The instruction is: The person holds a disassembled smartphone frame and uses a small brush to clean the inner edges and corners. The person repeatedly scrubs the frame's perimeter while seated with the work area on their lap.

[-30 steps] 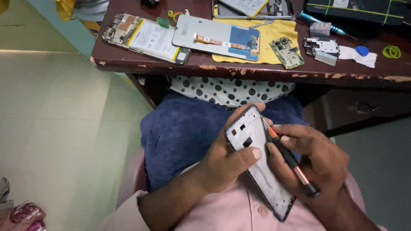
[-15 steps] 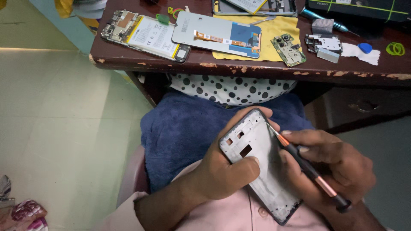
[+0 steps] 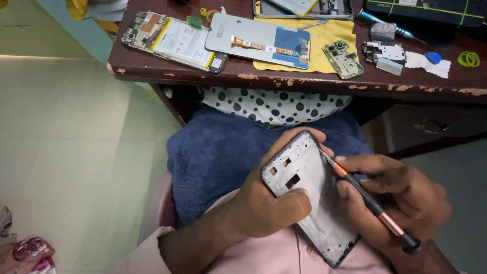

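Observation:
My left hand (image 3: pixel 269 203) grips a grey phone frame (image 3: pixel 309 198) tilted over my lap, thumb across its inner face and fingertips curled over its top edge. My right hand (image 3: pixel 401 198) holds a slim black and copper screwdriver (image 3: pixel 370 203) like a pen. The tool's tip rests against the frame's upper right edge. Both hands sit above a blue towel (image 3: pixel 223 152) on my lap.
A worn brown desk (image 3: pixel 304 81) stands ahead with an opened phone body (image 3: pixel 172 40), a display panel (image 3: pixel 258 40) on a yellow cloth (image 3: pixel 324 35), a green circuit board (image 3: pixel 343 59), small metal parts (image 3: pixel 385 53) and a green rubber band (image 3: pixel 468 59). Pale floor tiles lie left.
The frame and both hands have shifted slightly right and down in view. The screwdriver tip stays at the frame's upper right edge, the tool lying a little flatter.

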